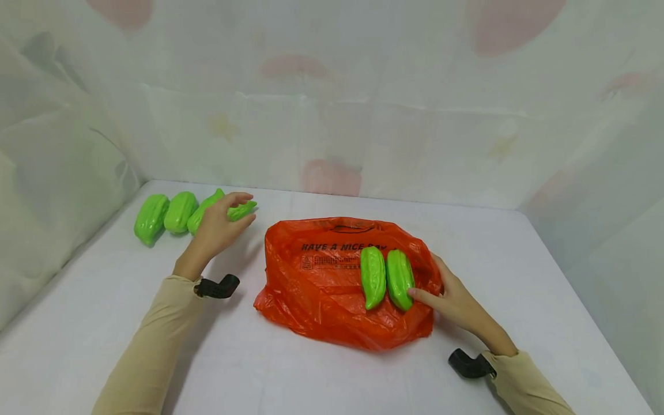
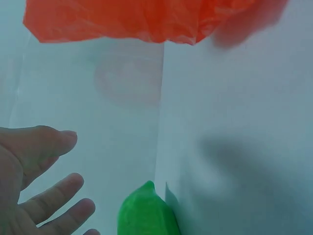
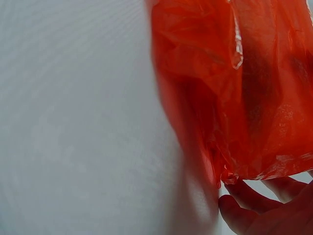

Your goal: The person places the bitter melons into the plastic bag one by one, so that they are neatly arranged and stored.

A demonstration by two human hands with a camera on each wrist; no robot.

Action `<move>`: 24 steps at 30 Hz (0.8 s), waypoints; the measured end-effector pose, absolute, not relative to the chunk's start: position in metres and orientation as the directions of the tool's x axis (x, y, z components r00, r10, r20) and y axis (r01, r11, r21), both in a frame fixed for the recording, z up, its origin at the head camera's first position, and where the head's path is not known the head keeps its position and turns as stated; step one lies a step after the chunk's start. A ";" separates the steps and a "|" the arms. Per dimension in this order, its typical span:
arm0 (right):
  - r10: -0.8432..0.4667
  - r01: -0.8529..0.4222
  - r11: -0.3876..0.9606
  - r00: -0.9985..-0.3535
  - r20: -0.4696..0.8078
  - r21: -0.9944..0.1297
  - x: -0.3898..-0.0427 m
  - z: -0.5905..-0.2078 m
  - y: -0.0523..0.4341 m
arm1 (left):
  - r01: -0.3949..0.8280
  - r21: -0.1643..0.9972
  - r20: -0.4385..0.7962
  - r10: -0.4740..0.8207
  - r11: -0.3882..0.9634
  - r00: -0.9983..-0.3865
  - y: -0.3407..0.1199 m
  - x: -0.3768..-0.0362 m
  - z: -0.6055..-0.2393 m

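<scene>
On a white cloth-covered table [image 1: 321, 374] lies a crumpled orange plastic carrier bag [image 1: 321, 288] with black printed lettering, lying flat and roughly in the middle of the surface. Two glossy green ridged plastic gourds rest side by side on top of the bag: the left gourd on the bag [image 1: 373, 277] and the right gourd on the bag [image 1: 400, 279], just beside each other and pointing away from the person. The right hand [image 1: 456, 302] lies at the bag's right edge, its extended forefinger touching the near end of the right gourd on the bag, the other fingers loosely bent against the plastic; it pinches nothing that can be seen. The left hand [image 1: 220, 226] is at the far left of the table with its fingers spread and relaxed, right by a slim green gourd [image 1: 240, 211] whose tip shows beyond the fingertips; whether the hand touches it cannot be told. The left wrist view shows the open fingers [image 2: 49, 198] apart from a green tip. Further left lie three more green gourds [image 1: 171, 214] in a row. A pale patterned curtain [image 1: 332, 98] hangs behind the table.
</scene>
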State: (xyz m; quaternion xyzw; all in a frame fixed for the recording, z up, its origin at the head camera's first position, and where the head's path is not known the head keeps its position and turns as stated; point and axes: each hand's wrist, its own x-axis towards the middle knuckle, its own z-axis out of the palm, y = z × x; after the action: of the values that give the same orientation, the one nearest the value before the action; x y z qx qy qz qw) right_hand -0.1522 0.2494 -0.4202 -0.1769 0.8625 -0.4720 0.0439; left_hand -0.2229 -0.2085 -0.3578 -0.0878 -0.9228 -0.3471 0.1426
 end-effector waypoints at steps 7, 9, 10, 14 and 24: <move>-0.345 -0.267 0.495 -0.934 0.096 -0.827 -0.152 -0.420 0.250 | 0.212 0.611 0.295 0.030 0.762 -0.955 -0.219 -0.225 -0.364; -0.344 -0.270 0.497 -0.934 0.098 -0.825 -0.152 -0.420 0.250 | 0.198 0.610 0.288 0.018 0.767 -0.958 -0.221 -0.226 -0.365; -0.344 -0.273 0.495 -0.933 0.102 -0.825 -0.152 -0.420 0.250 | 0.193 0.608 0.287 0.014 0.770 -0.958 -0.222 -0.226 -0.366; -0.341 -0.292 0.488 -0.931 0.129 -0.822 -0.152 -0.420 0.251 | 0.190 0.595 0.285 0.015 0.781 -0.958 -0.224 -0.227 -0.366; -0.334 -0.306 0.476 -0.930 0.153 -0.824 -0.152 -0.420 0.252 | 0.161 0.581 0.228 0.030 0.798 -0.973 -0.226 -0.226 -0.367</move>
State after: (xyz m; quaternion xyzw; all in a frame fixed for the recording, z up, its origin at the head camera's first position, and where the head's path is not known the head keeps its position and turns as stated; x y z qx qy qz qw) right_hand -0.1522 0.2517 -0.4195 -0.1863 0.8591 -0.4765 0.0143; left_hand -0.2265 -0.2261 -0.3668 -0.0506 -0.9424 -0.3138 0.1042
